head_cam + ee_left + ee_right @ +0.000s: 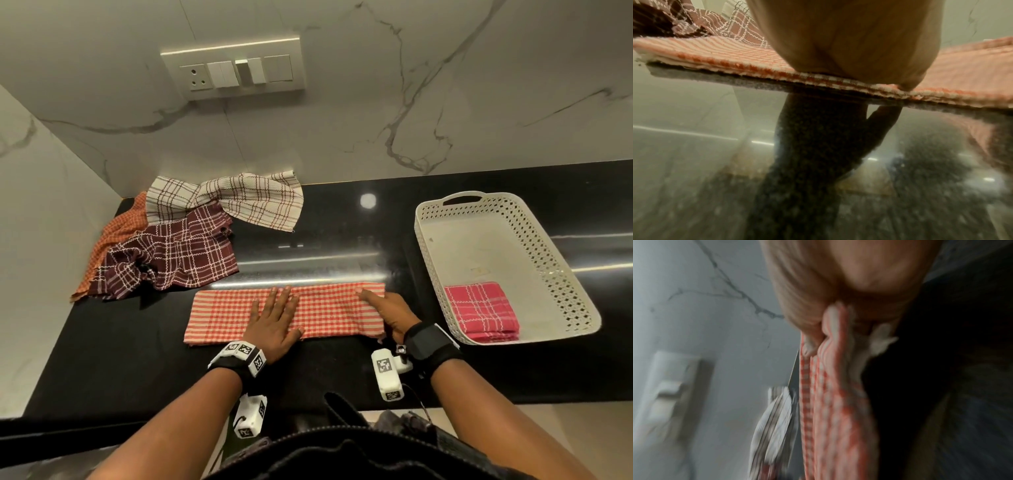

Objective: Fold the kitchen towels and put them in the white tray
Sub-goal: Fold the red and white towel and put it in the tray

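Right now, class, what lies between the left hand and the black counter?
The red checked towel, a folded strip; the left hand presses flat on it, per the head view.

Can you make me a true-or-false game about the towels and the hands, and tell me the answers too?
1. The left hand lies flat on the red checked towel. True.
2. The white tray holds nothing. False: a folded pink towel lies in it.
3. The right hand grips the checked towel's right end. True.
4. The maroon towel is neatly folded. False: it lies crumpled beside the cream plaid towel.
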`<state>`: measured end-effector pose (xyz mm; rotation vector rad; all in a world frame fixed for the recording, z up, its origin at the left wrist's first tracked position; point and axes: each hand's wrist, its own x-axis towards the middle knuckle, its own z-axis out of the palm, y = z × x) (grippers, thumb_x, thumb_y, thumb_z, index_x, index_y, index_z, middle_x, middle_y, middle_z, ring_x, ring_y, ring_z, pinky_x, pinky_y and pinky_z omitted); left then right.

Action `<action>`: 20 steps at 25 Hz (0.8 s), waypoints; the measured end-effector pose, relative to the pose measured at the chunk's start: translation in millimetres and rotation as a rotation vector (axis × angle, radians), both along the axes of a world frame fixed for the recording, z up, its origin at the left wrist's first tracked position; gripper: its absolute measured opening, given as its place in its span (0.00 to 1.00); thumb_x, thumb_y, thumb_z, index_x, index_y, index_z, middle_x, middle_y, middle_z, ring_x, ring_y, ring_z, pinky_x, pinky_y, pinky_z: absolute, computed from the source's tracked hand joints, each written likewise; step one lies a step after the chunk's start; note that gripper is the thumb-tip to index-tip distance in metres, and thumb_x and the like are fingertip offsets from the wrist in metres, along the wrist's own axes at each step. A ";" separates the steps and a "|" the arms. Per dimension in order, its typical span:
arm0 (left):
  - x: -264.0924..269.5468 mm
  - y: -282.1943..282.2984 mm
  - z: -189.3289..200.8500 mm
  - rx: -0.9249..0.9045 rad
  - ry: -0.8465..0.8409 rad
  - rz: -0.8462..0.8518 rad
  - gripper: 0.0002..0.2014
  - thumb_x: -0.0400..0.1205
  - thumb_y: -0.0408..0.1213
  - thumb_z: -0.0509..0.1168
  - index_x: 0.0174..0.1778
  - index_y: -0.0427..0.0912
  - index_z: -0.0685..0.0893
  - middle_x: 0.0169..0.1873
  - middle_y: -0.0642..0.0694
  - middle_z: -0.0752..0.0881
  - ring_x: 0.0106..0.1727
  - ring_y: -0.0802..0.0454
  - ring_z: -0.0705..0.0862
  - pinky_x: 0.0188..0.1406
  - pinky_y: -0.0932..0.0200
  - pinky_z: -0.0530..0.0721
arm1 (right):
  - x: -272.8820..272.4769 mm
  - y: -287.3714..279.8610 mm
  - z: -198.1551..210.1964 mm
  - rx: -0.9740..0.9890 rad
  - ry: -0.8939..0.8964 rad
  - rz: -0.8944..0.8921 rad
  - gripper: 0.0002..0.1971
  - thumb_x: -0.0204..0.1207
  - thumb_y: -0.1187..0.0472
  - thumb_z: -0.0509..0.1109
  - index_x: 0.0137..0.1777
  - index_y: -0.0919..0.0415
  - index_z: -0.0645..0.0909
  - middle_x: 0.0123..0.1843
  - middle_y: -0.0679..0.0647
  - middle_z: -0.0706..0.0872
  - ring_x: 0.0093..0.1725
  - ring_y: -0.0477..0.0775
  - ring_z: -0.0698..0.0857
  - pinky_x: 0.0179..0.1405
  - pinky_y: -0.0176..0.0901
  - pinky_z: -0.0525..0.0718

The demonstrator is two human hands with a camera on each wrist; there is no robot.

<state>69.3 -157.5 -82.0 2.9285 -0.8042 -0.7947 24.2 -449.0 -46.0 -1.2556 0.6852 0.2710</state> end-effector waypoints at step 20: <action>-2.7 -7.0 -2.9 -0.063 -0.023 -0.023 0.40 0.81 0.72 0.32 0.86 0.58 0.30 0.85 0.52 0.26 0.85 0.46 0.24 0.80 0.36 0.25 | 0.1 -23.1 2.7 -0.457 -0.054 -0.022 0.11 0.84 0.62 0.69 0.54 0.71 0.87 0.46 0.62 0.90 0.40 0.52 0.89 0.34 0.36 0.85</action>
